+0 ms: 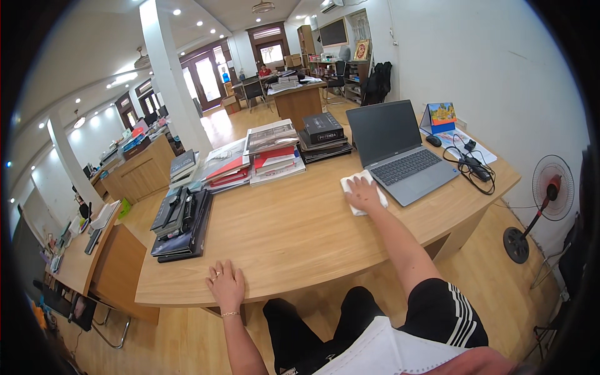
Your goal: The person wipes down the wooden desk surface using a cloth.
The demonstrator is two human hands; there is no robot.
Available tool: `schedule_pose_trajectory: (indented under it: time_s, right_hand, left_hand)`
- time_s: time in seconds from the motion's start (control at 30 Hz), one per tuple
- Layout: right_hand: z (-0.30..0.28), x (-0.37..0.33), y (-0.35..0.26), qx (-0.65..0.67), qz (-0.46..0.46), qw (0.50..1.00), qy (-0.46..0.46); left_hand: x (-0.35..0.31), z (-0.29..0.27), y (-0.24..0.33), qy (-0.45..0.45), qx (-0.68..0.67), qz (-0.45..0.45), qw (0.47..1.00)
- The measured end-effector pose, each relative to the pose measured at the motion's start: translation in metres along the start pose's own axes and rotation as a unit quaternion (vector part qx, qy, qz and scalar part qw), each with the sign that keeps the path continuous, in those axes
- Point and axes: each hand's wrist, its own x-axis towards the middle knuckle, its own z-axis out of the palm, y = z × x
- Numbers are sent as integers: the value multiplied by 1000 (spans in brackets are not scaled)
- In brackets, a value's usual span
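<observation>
My right hand (364, 195) lies flat on a folded white cloth (356, 211), its fingers spread over it, pressing it to the wooden desk (281, 231). Just right of the cloth stands an opened grey laptop (409, 172) with a dark screen. My left hand (226, 286) rests palm down at the desk's near edge with fingers apart and nothing in it. A bracelet circles that wrist.
Dark books and folders (181, 219) are piled at the desk's left. Magazine stacks (273, 153) and a black box (323, 127) line its far side. Right of the laptop are a mouse (433, 140), a charger with cables (476, 169) and a desk calendar (440, 117). A fan (550, 187) stands beyond.
</observation>
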Motion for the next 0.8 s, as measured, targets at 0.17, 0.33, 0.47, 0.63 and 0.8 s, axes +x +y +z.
schedule_pose_trajectory:
  time_s: [0.17, 0.33, 0.47, 0.63, 0.8]
  right_hand:
    - [1, -18, -62, 5, -54, 998, -10]
    - [4, -39, -155, 43, -193, 980, -20]
    - [-6, -72, -231, 107, -280, 954, -32]
    - [-18, -122, -282, 109, -389, 914, -44]
    - [-25, -125, -256, 121, -448, 883, -73]
  left_hand:
    - [1, -3, 1, 6, 13, 0, 1000]
    - [3, 0, 1, 13, 12, 2, 1000]
    - [3, 2, 4, 5, 11, 9, 1000]
    - [1, 1, -3, -4, 10, 6, 1000]
    - [2, 0, -6, -14, 12, 0, 1000]
